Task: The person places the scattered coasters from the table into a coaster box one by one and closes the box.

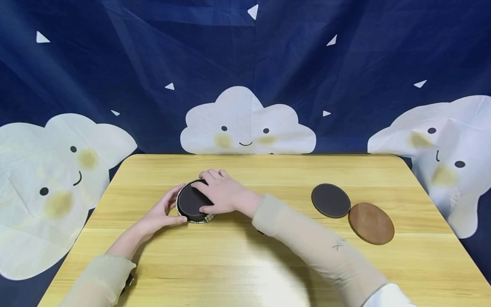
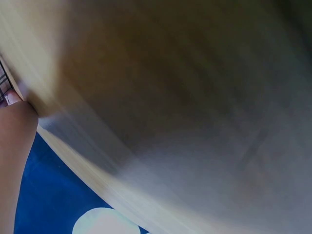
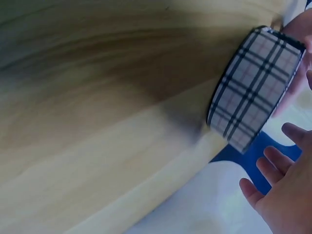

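My left hand grips the box at its nine o'clock side, with the thumb near eight and the curled fingers near ten. The box is round and low, and its wall is pale with dark checked lines and thin reddish ones. It is at about ten o'clock from the middle of the counter; whether its whole base touches the wood, I cannot tell.

Within the rim of the box lies the top disc, which is dark and round. My right hand is over it from the three o'clock side. The fingers there are spread and only loosely bent: one tip is above the top disc near twelve o'clock, the thumb is near five, and the others are about the rim near one. In the right wrist view these fingers stand apart from the checked wall and have hold of nothing that I can see; if a tip touches the top disc, I cannot tell.

On the counter, between two and three o'clock, lies a black disc, and at its four o'clock a brown disc; their edges meet.

At twelve o'clock, behind the counter, hangs a blue cloth with white triangles and smiling clouds.
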### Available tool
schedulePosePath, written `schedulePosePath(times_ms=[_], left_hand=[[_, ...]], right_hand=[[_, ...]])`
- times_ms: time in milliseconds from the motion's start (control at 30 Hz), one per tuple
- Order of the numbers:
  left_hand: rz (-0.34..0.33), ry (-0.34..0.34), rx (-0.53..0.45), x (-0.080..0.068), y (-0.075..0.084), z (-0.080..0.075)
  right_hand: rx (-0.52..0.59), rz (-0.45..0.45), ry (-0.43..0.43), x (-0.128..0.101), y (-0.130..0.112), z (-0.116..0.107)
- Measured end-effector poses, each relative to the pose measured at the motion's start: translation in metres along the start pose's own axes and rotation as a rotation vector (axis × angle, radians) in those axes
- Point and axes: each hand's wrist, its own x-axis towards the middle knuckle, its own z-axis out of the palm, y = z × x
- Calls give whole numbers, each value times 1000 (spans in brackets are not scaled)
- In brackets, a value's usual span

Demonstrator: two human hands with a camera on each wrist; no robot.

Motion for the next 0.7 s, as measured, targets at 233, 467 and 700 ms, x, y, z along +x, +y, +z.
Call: schedulePosePath(times_ms=[233, 467, 700], left_hand=[[-5, 4, 0, 1, 1, 1], [2, 9, 1, 1, 0, 0], [11, 16, 5, 0, -2, 1]], right_hand=[[6, 5, 4, -22, 18, -7], [-1, 19, 3, -48, 38, -9], [-40, 25, 12, -76, 54, -9]])
